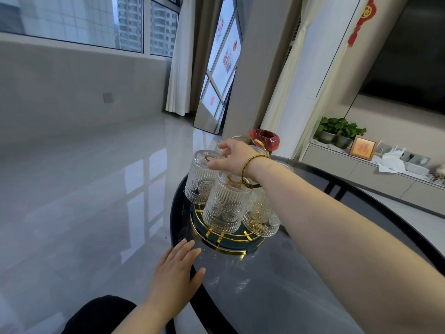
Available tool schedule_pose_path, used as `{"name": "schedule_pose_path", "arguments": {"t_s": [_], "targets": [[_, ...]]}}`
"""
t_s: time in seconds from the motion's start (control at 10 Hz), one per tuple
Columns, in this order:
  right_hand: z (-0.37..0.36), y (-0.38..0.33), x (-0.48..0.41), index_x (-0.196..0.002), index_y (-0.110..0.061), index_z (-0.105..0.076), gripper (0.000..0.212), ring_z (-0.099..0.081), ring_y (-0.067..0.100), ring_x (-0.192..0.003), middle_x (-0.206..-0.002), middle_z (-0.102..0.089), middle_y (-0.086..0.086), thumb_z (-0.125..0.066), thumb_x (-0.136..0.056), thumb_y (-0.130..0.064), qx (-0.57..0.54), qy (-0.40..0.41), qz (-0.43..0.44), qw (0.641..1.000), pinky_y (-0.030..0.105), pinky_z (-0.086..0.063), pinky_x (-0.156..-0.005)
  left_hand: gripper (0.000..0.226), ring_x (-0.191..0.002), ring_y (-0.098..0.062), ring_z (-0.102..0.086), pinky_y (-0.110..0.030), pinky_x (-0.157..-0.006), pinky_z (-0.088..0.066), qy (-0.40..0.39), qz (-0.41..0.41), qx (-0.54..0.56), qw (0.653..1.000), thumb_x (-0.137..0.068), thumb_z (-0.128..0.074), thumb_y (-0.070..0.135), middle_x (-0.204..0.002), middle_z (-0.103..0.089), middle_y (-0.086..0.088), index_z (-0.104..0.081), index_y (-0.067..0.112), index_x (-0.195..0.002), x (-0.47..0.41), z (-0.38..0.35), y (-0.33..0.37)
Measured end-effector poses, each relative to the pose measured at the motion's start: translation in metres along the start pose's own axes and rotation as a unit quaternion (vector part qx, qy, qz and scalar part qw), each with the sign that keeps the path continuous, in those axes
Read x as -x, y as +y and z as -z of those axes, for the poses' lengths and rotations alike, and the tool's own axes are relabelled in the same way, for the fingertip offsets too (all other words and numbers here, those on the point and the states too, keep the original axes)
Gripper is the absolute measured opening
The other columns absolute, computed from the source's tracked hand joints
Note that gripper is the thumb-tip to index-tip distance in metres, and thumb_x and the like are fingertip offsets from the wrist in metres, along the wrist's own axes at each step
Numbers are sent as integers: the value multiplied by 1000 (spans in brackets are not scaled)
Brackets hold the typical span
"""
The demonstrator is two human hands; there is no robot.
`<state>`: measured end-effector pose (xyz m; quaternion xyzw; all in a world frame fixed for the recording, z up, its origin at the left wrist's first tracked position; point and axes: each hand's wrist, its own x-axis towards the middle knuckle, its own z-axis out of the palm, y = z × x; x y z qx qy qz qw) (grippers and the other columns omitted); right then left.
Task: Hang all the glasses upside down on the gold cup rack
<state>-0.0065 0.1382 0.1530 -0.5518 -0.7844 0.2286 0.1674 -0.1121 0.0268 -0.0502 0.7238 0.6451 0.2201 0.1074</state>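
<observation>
The gold cup rack (218, 239) stands on a dark round base near the table's left edge. Several ribbed clear glasses hang upside down on its arms: one at the left (201, 182), one at the front (226, 206), one at the right (261, 219). My right hand (231, 156) reaches over the rack's top, fingers curled on a far glass that it mostly hides. The gold ring handle (261, 144) shows behind my wrist. My left hand (177, 273) lies flat on the table's edge, fingers spread, holding nothing.
The dark glass table (301, 285) is round and its left edge drops to a glossy grey floor. A red-lined bin (265, 138) stands behind the table. A low cabinet at the right carries plants (339, 131) and a frame.
</observation>
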Motion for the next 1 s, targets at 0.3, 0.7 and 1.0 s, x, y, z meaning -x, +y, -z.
{"name": "schedule_pose_path", "arguments": {"t_s": [0.3, 0.7, 1.0], "targets": [[-7, -12, -15, -127, -4, -35, 67, -45, 29, -118, -132, -46, 14, -67, -73, -30, 99, -4, -11, 995, 36, -40, -94, 47, -138, -5, -3, -26, -112, 2, 3, -4, 11, 1000, -93, -33, 44, -151, -16, 11, -24, 29, -137, -1, -2, -2], [-8, -2, -10, -128, -8, -34, 66, -44, 27, -119, -133, -44, 12, -64, -75, -33, 55, 26, 6, 998, 34, -39, -95, 46, -138, -8, -7, -27, -113, -2, 23, -18, 22, 999, -92, -39, 42, -149, -23, 8, -32, 26, -134, 2, -2, 1], [18, 18, 31, -112, -10, -53, 34, -51, 20, -110, -121, -57, 7, -56, -82, -26, -47, 153, 45, 986, 32, -40, -93, 42, -85, -15, -70, -43, -65, -56, 105, -140, -23, 984, -41, -91, 27, -86, -73, 6, -72, 22, -78, 11, -4, 39]]}}
